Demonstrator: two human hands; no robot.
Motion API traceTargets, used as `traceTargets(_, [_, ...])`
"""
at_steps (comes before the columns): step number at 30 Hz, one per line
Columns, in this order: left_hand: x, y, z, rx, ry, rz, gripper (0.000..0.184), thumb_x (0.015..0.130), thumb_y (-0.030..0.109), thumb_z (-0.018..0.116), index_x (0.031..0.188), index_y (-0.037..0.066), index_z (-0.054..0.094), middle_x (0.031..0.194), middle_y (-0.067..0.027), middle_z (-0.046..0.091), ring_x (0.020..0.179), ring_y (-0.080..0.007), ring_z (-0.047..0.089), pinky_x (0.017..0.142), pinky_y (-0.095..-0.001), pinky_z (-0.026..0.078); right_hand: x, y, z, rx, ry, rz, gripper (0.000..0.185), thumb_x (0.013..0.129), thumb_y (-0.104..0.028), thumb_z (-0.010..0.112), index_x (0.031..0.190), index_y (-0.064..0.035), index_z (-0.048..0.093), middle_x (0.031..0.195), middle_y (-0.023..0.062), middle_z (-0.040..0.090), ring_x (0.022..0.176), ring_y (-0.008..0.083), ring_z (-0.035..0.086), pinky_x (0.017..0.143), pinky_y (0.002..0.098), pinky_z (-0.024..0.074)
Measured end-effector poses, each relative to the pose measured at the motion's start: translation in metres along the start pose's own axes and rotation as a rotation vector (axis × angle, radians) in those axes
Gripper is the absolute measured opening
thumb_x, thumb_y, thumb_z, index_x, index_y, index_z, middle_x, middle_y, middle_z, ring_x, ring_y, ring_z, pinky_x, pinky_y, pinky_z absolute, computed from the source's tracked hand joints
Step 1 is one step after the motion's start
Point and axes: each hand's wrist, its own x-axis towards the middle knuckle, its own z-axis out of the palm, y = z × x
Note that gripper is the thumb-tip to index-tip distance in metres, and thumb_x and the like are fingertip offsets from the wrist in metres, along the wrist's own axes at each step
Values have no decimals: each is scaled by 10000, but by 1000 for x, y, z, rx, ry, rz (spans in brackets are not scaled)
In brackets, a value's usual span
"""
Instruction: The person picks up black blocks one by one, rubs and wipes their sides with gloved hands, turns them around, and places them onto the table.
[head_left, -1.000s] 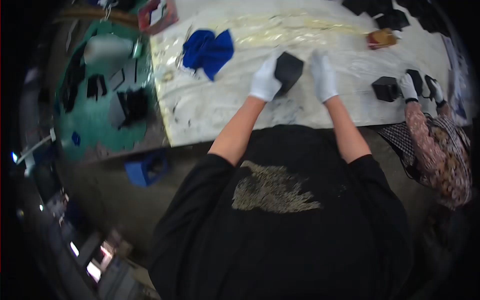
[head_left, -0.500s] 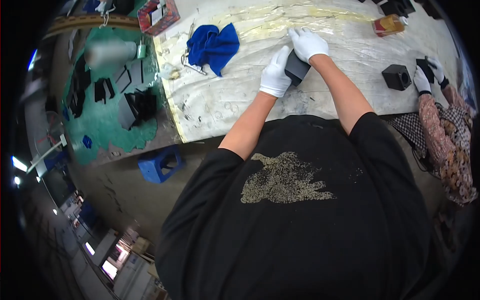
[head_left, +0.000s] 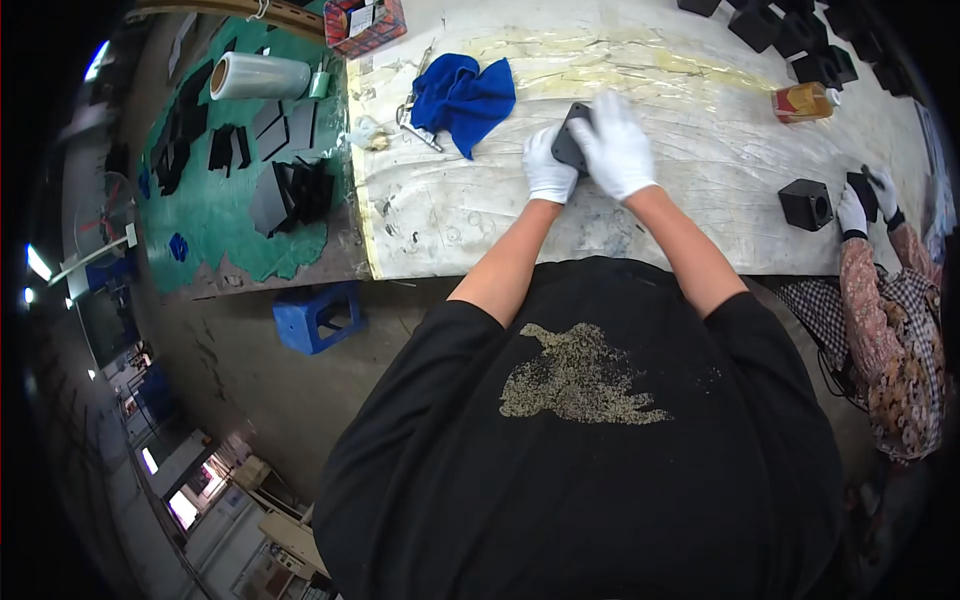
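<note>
A black box-like part (head_left: 570,143) with small holes near its corners stands tilted between my two white-gloved hands over the table. My left hand (head_left: 549,167) is closed around its left and lower side. Against its right side lies my right hand (head_left: 618,150), the thumb near the box's face and the other fingers smeared by motion. Left of my hands, a crumpled blue cloth (head_left: 460,100) lies beside a metal spray gun (head_left: 418,130).
A co-worker's gloved hands (head_left: 862,205) hold a dark piece at right, near a black box with a round hole (head_left: 806,204). Behind are a bottle of amber liquid (head_left: 805,102) and several black boxes (head_left: 795,35). A film roll (head_left: 260,77) and black panels lie on green covering; a blue stool (head_left: 318,318) stands below.
The box has turned so a face with corner holes shows. My right hand has moved from over its top to its right side. The whole view has shifted.
</note>
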Motion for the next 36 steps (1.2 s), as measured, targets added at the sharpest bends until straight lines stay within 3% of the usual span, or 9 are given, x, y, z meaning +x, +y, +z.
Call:
traceTargets(3, [-5,-16,12,-125,-70,-125,394,765,178,753,1140,100,660,1087,-148,657,1040,-376,589,923,-452,465,18,-38,15,-60,-164,-228,643,989,-528,481,1418,-49,494,1491,240,462,1410,393,404,1167,506,311])
traceTargets(9, [-2,0,-5,-21,-70,-87,420,768,122,699,1185,102,656,1146,-131,653,1109,-383,561,978,-466,456,72,36,30,-242,-100,21,699,974,-599,458,1492,-130,445,1538,212,424,1459,391,345,1174,540,288])
traceTargets(15, [-7,-15,12,1,48,4,366,745,128,698,1106,101,642,1087,-119,651,1048,-374,573,938,-467,457,19,-25,-1,-88,-302,-236,627,983,-494,497,1417,-43,465,1504,229,431,1426,406,372,1167,544,288])
traceTargets(17, [3,-7,0,-131,-295,-353,319,736,114,693,1052,99,647,1086,-121,661,1043,-373,575,934,-452,462,40,-35,19,-102,-239,-289,617,980,-493,487,1407,-47,472,1500,233,434,1416,408,383,1169,523,290])
traceTargets(19, [-6,-9,3,-24,-23,-73,332,732,114,695,1061,107,663,1085,-117,669,1038,-369,580,927,-442,468,75,-18,28,-99,-230,-206,602,981,-508,465,1372,-52,498,1481,244,453,1405,409,397,1160,496,315])
traceTargets(21, [-1,-5,0,-38,-15,-62,378,742,133,706,1117,113,666,1101,-108,669,1044,-362,584,944,-446,463,82,44,48,-344,25,-167,605,973,-495,493,1376,-44,504,1466,254,472,1396,414,412,1144,486,339])
traceTargets(23, [-3,-4,-1,-18,-25,-66,393,768,152,709,1154,94,663,1111,-112,670,1057,-360,589,967,-444,452,62,34,8,-366,-230,-135,621,970,-486,512,1399,-39,491,1471,253,469,1403,410,406,1160,487,318])
traceTargets(30, [-9,-10,3,12,-91,-96,365,737,118,692,1101,126,669,1072,-111,675,1029,-367,598,929,-459,475,64,-21,37,-192,-220,-324,571,980,-455,492,1408,-77,501,1488,203,461,1400,386,402,1150,527,306])
traceTargets(36, [-4,-15,5,14,-46,-50,372,739,79,671,1108,121,680,1106,-99,690,1041,-358,614,942,-436,492,49,74,-5,-399,-124,61,636,1021,-528,393,1466,-78,461,1553,215,395,1443,403,347,1181,500,283])
